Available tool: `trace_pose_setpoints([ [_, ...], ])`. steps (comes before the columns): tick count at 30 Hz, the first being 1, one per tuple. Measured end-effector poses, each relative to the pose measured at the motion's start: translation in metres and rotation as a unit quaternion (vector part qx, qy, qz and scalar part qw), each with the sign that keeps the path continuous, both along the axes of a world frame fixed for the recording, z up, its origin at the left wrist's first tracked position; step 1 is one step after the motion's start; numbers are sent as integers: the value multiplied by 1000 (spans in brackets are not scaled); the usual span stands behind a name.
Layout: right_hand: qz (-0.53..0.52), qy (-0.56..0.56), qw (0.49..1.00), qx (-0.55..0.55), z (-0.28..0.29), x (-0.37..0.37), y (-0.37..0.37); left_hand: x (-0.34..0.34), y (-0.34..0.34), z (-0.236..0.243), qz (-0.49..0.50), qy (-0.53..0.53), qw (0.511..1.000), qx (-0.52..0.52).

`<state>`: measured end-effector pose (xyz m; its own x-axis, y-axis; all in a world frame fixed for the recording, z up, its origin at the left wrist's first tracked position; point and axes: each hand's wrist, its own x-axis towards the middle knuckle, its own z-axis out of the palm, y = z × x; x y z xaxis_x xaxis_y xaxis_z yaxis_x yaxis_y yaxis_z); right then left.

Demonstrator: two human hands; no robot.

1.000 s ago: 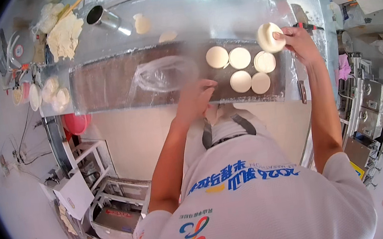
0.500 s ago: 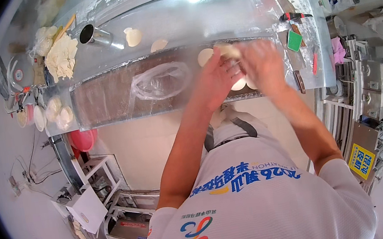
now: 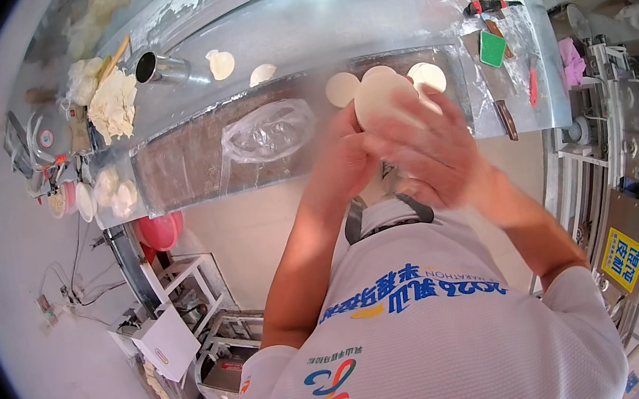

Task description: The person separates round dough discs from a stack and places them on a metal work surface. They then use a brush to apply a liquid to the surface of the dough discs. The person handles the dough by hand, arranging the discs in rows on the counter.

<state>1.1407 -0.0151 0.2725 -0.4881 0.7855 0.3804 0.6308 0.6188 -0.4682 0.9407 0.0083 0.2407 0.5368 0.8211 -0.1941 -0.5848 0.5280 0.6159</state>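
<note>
Pale round dough wrappers (image 3: pixel 382 99) are held up between my two hands above the near edge of the table; whether it is one or a small stack I cannot tell. My left hand (image 3: pixel 340 157) grips them from the left and below. Across their right and lower part lie the fingers of my right hand (image 3: pixel 436 146), blurred by motion. Another dough round (image 3: pixel 342 89) rests on the brown board (image 3: pixel 185 169) just left of the held ones. More rounds (image 3: pixel 428 76) lie on the board at the right, partly hidden by my right hand.
A clear plastic bag (image 3: pixel 267 132) lies on the board. Farther back are a metal cup (image 3: pixel 158 69), loose dough rounds (image 3: pixel 221 65) and a pile of dough scraps (image 3: pixel 113 104). On the right sit a green scraper (image 3: pixel 491 49) and a knife with a brown handle (image 3: pixel 506 121).
My hands have come nearer to my body and lifted dough wrappers off the board. The rounds that lay beneath my hands no longer show there. The view has shifted slightly.
</note>
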Motion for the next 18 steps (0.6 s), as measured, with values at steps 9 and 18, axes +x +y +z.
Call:
trace_pose_setpoints([
  [9,-121,376,838,-377,-33,12,32,-4,-5,-8,31,54,998,21],
  [18,-78,507,622,-592,-50,-8,30,6,-6,-14,104,134,985,-32],
])
